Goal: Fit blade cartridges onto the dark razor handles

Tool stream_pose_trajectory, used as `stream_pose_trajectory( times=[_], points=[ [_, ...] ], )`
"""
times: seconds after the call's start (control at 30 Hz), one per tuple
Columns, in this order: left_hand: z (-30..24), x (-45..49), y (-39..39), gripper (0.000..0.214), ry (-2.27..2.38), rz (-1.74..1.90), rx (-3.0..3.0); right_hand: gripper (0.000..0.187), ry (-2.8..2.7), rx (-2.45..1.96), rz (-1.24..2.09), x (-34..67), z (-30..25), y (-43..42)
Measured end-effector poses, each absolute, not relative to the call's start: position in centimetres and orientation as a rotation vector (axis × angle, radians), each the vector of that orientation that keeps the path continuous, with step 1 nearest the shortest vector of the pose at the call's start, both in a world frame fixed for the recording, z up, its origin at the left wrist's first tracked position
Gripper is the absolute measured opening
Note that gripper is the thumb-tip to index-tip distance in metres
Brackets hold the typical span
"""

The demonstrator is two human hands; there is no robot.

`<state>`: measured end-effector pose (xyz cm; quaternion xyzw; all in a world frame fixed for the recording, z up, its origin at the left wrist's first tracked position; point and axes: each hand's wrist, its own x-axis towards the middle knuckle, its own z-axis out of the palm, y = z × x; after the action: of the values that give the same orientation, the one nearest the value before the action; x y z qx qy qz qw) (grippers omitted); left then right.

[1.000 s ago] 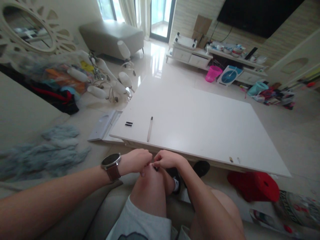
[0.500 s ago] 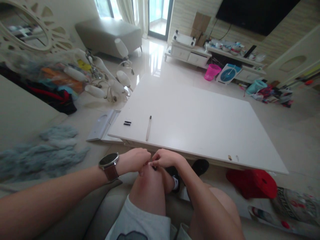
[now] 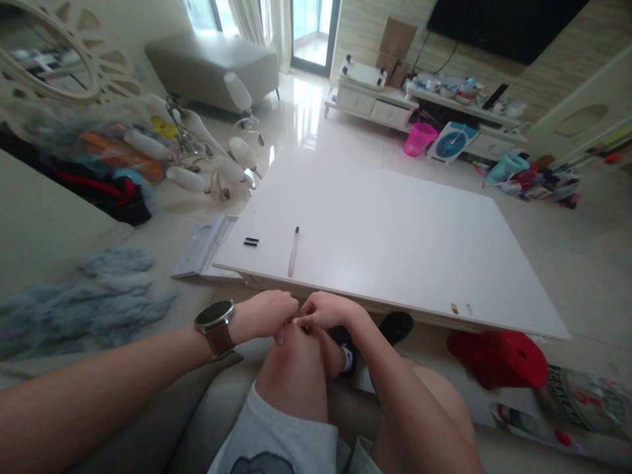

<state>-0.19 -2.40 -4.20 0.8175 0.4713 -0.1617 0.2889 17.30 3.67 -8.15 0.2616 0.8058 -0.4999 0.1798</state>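
My left hand [image 3: 266, 313], with a watch [image 3: 216, 316] on its wrist, is closed above my bent knee [image 3: 291, 349]. Fingertips of my right hand [image 3: 330, 309] are pinched together right beside it. A small dark bit [image 3: 305, 329] shows under the right fingers; what it is, and whether either hand grips it, is too small and covered to make out. Beyond the hands, on the white table [image 3: 385, 237], lies a slim pale stick with a dark tip [image 3: 293, 251], shaped like a toothbrush. Two short black strips [image 3: 251, 242] lie left of it.
Two tiny items, one yellowish and dark [image 3: 454, 308], lie near the table's front right edge. A red roll-like object [image 3: 513, 359] stands right of my legs. An open white box [image 3: 202, 247] and a grey-blue fluffy cloth [image 3: 108, 289] are on the floor at left.
The view has shifted very slightly. Both hands keep nearly the same pose over the knee, and the things on the table lie as before.
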Motion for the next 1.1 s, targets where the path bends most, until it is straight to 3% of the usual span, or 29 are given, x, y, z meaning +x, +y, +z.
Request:
stream_pose_trajectory(
  times=[0.67,1.1],
  points=[
    [-4.5,-0.6,-2.6,0.025,1.255,-0.415,2.18,0.038,2.33,0.971,-1.38,18.6,-6.3,4.3],
    [-4.2,-0.5,-2.6,0.024,1.248,-0.424,2.196,0.019,2.234,0.758,-1.627,19.1,-7.7,4.5]
  ],
)
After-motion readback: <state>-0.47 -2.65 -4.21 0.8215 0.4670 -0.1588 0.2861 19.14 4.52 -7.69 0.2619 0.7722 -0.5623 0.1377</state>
